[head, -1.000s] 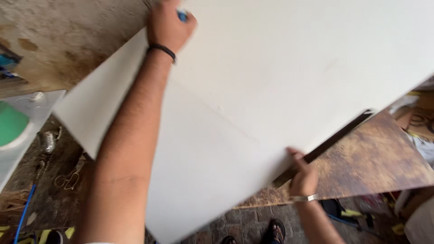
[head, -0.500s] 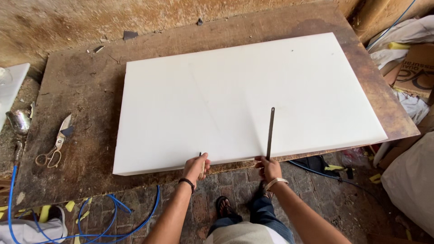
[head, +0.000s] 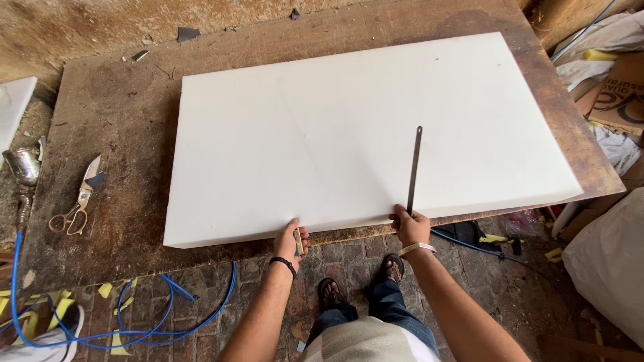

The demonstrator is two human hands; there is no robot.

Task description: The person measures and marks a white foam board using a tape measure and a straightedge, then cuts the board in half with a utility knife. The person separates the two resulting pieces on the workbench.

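Observation:
A large white foam slab [head: 349, 127] lies flat on a worn wooden workbench [head: 114, 127]. My left hand [head: 290, 240] rests at the slab's near edge and grips a small pale marker-like tool [head: 297, 241]. My right hand [head: 410, 224] holds the near end of a long thin dark metal strip [head: 414, 167], which lies across the foam and points away from me. Both hands sit at the front edge of the bench, about a hand's width or two apart.
Large scissors [head: 77, 198] lie on the bench at the left. A blue hose [head: 154, 308] loops over the brick floor below. A metal tool [head: 23, 167] sits at the far left, cardboard and bags [head: 614, 87] at the right. My sandalled feet [head: 362, 281] stand under the edge.
A second ago the foam slab was raised and tilted in my hands; it now lies flat on the bench. Both hands have come down to its near edge.

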